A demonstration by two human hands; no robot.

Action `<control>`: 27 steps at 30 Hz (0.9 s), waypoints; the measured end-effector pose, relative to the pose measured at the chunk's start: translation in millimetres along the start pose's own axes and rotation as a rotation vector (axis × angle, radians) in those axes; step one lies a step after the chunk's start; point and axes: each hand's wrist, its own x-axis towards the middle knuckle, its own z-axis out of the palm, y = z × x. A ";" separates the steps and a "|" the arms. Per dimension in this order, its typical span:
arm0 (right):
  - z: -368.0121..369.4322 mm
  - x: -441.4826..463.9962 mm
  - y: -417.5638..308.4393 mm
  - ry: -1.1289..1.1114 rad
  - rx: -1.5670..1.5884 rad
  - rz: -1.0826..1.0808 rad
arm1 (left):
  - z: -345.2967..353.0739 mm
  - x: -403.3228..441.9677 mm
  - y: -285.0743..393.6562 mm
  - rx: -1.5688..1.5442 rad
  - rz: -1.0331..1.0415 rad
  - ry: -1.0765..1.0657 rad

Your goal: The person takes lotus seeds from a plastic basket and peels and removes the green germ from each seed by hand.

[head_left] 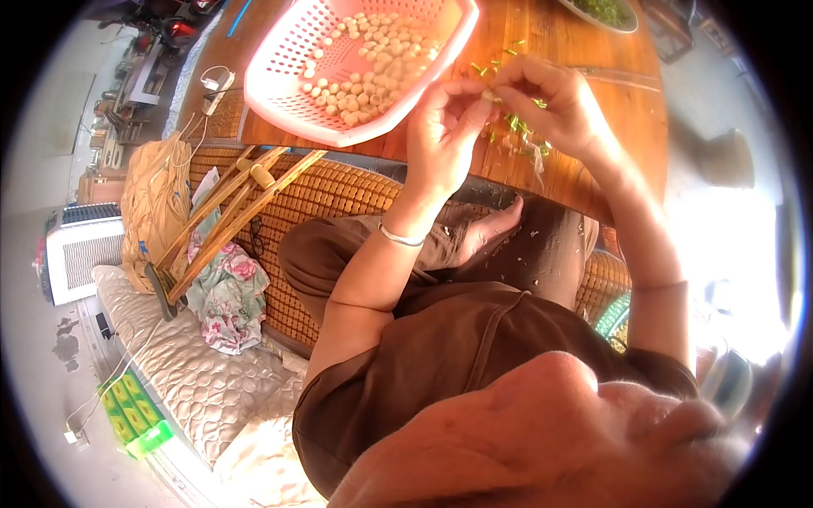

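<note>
Over the edge of the wooden table [593, 182], my left hand [445, 135] and my right hand [550, 106] meet at their fingertips. Both pinch one small pale piece [490, 96], too small to name for certain. A pink perforated basket [284, 59] stands just left of my left hand, with many small round cream-coloured pieces [389, 63] in it. Green bits and thin pale peelings [517, 127] lie on the table below and beside my fingers.
A plate of green pieces [603, 12] is at the table's far right. Wooden crutches [246, 199] lean at the left by a floral cloth [229, 296] on the woven seat [330, 195]. A power strip [218, 91] with cables is left of the basket.
</note>
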 end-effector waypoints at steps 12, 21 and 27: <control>-0.2 -0.2 5.2 0.035 -0.287 -0.129 | -0.9 -0.4 -2.6 -0.013 -0.001 -0.027; 0.0 -1.0 5.1 0.019 -0.180 -0.082 | -0.4 0.3 0.2 -0.027 0.007 -0.015; -4.3 0.9 2.3 -0.027 -0.194 -0.139 | -0.3 0.6 -4.4 -0.048 0.032 0.012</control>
